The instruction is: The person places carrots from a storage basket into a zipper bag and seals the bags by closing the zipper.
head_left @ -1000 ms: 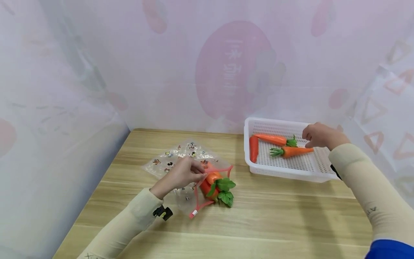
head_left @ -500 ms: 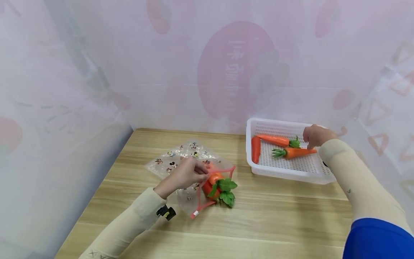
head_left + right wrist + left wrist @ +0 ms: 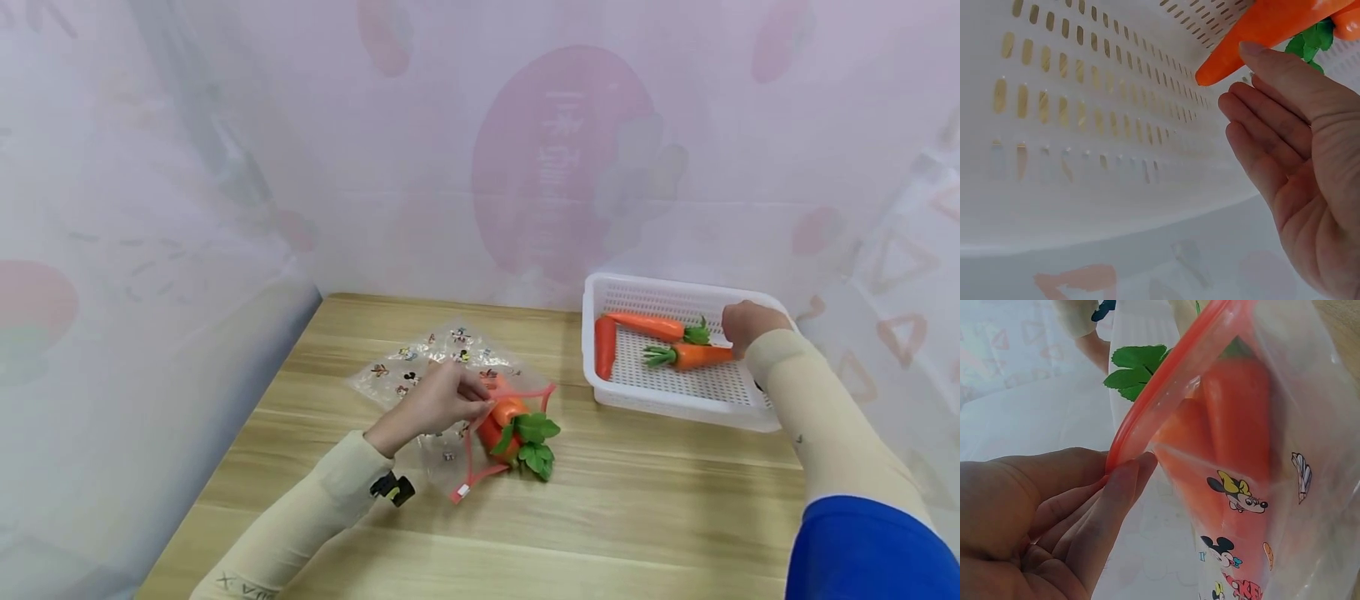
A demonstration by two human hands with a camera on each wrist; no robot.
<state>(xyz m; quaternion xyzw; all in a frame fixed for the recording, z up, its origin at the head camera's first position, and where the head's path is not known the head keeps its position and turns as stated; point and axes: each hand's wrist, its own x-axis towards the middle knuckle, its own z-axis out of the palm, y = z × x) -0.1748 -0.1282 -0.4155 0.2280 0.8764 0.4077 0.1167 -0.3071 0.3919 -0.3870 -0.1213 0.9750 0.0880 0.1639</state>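
My left hand [image 3: 442,398] pinches the red rim of a clear zip bag [image 3: 382,382] printed with cartoon figures. In the left wrist view, thumb and fingertips of the left hand [image 3: 1054,512] meet at that rim. Inside the bag lie carrots [image 3: 1238,419], their green leaves [image 3: 536,429] sticking out of the mouth. My right hand [image 3: 752,325] is in a white basket, at the thin end of an orange carrot [image 3: 701,357]. Seen from the right wrist, the right hand [image 3: 1297,144] has its thumb by the carrot [image 3: 1260,34], fingers loosely bent and apart from it.
The white perforated basket [image 3: 675,407] stands at the right on the wooden table [image 3: 600,500]. Another leafy carrot [image 3: 648,323] and a red carrot-like piece [image 3: 605,346] lie in it. A red zip slider end [image 3: 461,492] hangs at the bag's near corner. Printed cloth walls [image 3: 420,233] enclose the table.
My right hand has moved down and nearer to the front carrot in the basket. The left hand keeps its pinch on the bag. The head view has turned slightly left.
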